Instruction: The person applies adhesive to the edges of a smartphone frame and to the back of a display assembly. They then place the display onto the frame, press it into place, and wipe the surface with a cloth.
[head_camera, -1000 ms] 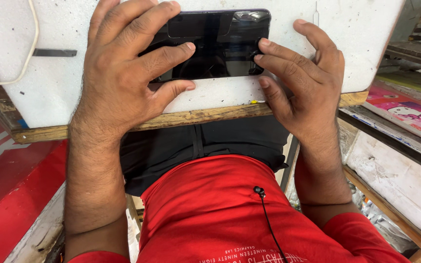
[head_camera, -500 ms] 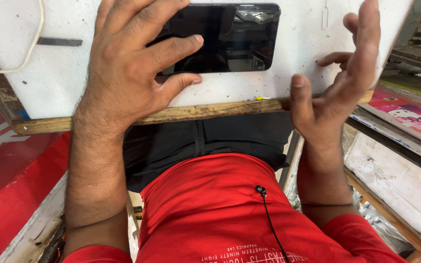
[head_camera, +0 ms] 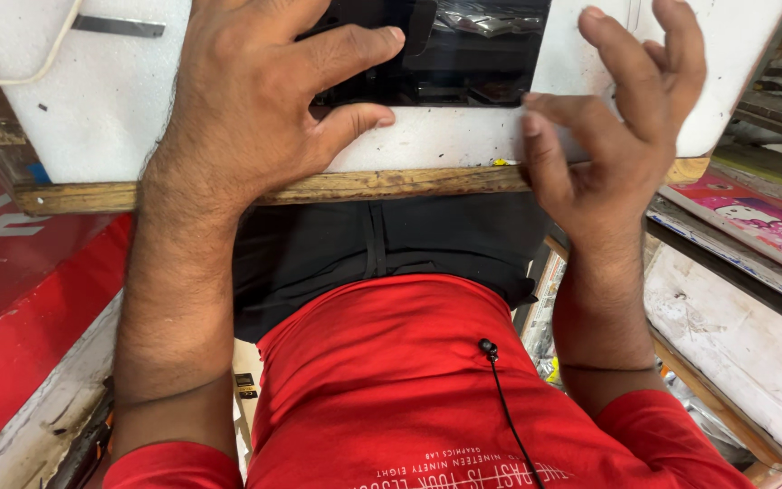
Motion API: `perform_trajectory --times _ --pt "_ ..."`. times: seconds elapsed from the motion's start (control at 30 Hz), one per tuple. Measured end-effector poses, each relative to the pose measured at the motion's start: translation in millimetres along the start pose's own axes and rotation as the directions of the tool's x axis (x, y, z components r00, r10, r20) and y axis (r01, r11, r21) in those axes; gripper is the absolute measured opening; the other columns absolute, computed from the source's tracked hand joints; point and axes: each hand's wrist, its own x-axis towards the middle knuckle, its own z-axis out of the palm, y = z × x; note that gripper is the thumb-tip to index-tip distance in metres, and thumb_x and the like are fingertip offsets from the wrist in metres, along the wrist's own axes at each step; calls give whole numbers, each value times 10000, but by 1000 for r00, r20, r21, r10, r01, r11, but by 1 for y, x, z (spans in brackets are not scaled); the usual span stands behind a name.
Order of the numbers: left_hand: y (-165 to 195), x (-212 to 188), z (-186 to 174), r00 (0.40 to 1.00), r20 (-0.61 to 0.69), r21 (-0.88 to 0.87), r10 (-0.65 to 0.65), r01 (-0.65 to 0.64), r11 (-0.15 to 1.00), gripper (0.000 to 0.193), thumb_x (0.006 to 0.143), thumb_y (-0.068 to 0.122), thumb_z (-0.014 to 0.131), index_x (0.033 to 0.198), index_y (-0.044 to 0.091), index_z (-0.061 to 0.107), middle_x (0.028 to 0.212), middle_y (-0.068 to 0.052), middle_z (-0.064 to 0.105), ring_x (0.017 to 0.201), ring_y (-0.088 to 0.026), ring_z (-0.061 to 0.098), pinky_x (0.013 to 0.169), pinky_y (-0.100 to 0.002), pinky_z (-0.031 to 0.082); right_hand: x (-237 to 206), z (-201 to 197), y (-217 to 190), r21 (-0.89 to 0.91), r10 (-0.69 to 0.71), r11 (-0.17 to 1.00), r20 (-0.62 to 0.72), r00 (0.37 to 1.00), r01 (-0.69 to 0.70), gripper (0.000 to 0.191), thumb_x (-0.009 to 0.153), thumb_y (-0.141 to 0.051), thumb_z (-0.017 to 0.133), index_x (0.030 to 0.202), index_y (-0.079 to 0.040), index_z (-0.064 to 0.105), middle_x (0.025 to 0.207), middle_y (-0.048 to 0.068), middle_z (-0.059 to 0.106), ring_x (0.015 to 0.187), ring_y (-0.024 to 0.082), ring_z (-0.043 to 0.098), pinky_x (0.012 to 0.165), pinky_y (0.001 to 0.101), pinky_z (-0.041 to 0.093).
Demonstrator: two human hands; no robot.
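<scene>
The left hand [head_camera: 264, 100] lies palm down on the flat black glossy rectangular phone [head_camera: 445, 50], which rests on the white foam-like pad [head_camera: 92, 109] covering the desk, at the far middle of the view. Its forearm comes up from the near left, nearly straight, with the wrist crossing the worn wooden front edge of the desk [head_camera: 391, 186]. The fingers are spread over the left part of the phone: the forefinger stretches to the right across the dark screen, and the thumb runs along the phone's near edge on the white pad, so the hand presses the phone down rather than wrapping round it. The right hand [head_camera: 617, 127] is lifted off the phone, just to its right, and grips nothing. Its palm faces left, the fingers loosely curled and apart, the thumb pointing up toward the phone's near right corner; whether the thumb tip touches the pad cannot be told. Its forearm rises from the near right, with the wrist above the desk's wooden edge. Near the person's body, a red shirt [head_camera: 409, 389] with a thin black cord [head_camera: 509, 417] fills the near middle. A white cable [head_camera: 38, 63] curves over the pad at the far left.
</scene>
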Motion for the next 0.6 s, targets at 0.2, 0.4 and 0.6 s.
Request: perform_trajectory --times 0.2,0.4,0.6 --pt "1 -7 -1 998 -53 -26 43 -44 999 483 865 373 945 1223 125 739 1101 -43 661 1102 -247 629 921 -436 496 -1 -5 -9 79 76 994 -41 996 -73 155 974 -64 869 1002 -60 717 1416 101 687 1484 346 432 1170 484 444" --pt "1 -19 4 998 -57 -70 35 -39 997 463 917 365 911 1261 117 725 1201 -21 698 1163 -226 648 985 -418 518 11 -24 -16 166 -85 984 143 986 60 679 941 -18 880 1489 -44 479 1508 149 557 1480 371 448 1180 441 448" --pt "2 -22 4 996 -78 -42 46 -49 998 463 914 389 906 1255 127 735 1188 -25 706 1154 -221 647 983 -409 520 36 -34 -11 75 -115 993 328 938 96 892 856 -134 992 1518 5 410 1443 233 555 1357 405 546 1145 490 501"
